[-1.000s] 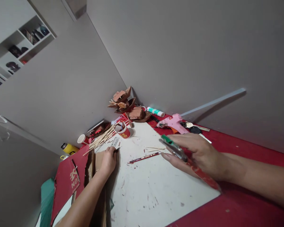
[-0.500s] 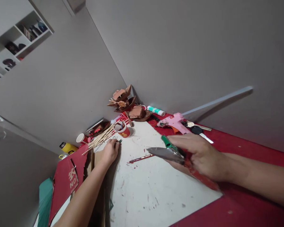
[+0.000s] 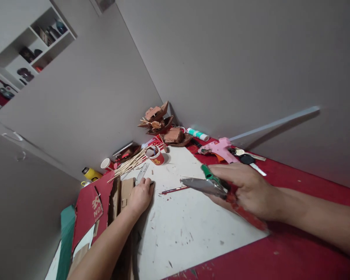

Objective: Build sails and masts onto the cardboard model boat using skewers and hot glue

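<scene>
My right hand [image 3: 252, 190] is wrapped round a pair of scissors [image 3: 205, 186] with green and red on the handles, held above the right side of a white board [image 3: 181, 229]. The metal blades point left and look closed together. My left hand [image 3: 140, 197] rests at the board's left edge, fingers curled and pressed down. Something small and dark shows at its fingertips, too little to name. Just beyond those fingers lies a clear ruler [image 3: 142, 174]. Between the hands a dark red pencil [image 3: 173, 190] lies on the board among small scraps.
Cardboard pieces [image 3: 126, 190] and a red cardboard sheet [image 3: 90, 210] lie left of the board. Thin wooden sticks [image 3: 131, 163], a red paper cup [image 3: 156, 156] and brown model boats [image 3: 175, 136] stand farther back. A pink glue gun [image 3: 220, 149] lies on the red tabletop [image 3: 306, 186].
My left hand has drawn back slightly toward me, uncovering the ruler. The green bit at its fingertips no longer shows clearly. My right hand holds the scissors much as before; the view has shifted left.
</scene>
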{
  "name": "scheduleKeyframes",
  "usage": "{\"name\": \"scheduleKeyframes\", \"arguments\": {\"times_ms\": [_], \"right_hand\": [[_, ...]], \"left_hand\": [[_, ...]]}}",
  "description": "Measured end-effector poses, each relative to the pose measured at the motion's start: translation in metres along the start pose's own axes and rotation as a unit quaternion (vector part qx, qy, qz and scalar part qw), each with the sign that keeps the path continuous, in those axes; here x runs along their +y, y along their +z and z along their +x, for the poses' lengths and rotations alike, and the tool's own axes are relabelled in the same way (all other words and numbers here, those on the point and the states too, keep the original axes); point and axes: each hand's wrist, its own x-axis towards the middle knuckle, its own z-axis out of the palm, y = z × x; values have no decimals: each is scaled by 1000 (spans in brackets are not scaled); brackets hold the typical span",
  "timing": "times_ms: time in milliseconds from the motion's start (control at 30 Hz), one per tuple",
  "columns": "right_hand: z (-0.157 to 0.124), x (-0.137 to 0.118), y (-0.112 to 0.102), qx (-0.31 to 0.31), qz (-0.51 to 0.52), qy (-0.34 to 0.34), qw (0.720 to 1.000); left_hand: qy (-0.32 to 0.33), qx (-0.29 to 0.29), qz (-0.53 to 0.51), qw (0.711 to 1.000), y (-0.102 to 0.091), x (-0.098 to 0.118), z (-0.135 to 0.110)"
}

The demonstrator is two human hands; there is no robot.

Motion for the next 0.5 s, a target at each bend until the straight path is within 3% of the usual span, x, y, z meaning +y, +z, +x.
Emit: {"name": "scheduleKeyframes", "arguments": {"times_ms": [233,500], "right_hand": [[-3,-4,1,-27,26,-19,999],[-8,-3,5,-33,-36,-37,998]], "left_hand": [[15,-12,8,1000,12,9,-71],[1,-49,-5,999,25,39,-196]]}}
